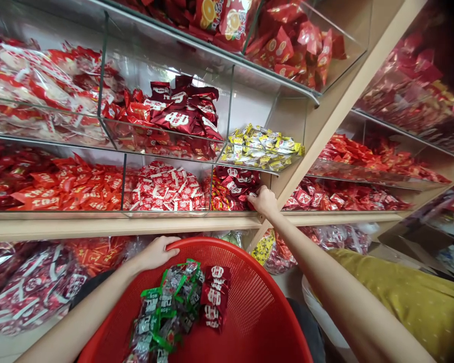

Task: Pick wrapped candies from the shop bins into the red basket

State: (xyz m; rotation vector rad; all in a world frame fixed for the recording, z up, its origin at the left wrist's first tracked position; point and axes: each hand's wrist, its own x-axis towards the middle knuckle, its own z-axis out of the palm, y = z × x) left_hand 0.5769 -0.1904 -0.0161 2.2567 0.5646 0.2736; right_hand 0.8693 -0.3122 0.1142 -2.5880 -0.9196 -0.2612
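Observation:
My left hand (157, 253) grips the far rim of a round red plastic basket (257, 312) held low in front of me. Inside the basket lie several green-and-clear wrapped candies (162, 307) and a few dark red candy packets (214, 297). My right hand (264, 200) reaches into the glass bin of dark red candy packets (232, 186) on the lower shelf row, fingers curled down among the packets. Whether it holds one is hidden.
Glass-fronted bins hold red packets (71, 189), red-and-white candies (166, 189), dark red packets (181, 113) and yellow candies (263, 146). A wooden upright (325, 121) divides the shelves. Big bags of sweets (38, 287) sit below. A mustard-yellow cloth (408, 297) is at right.

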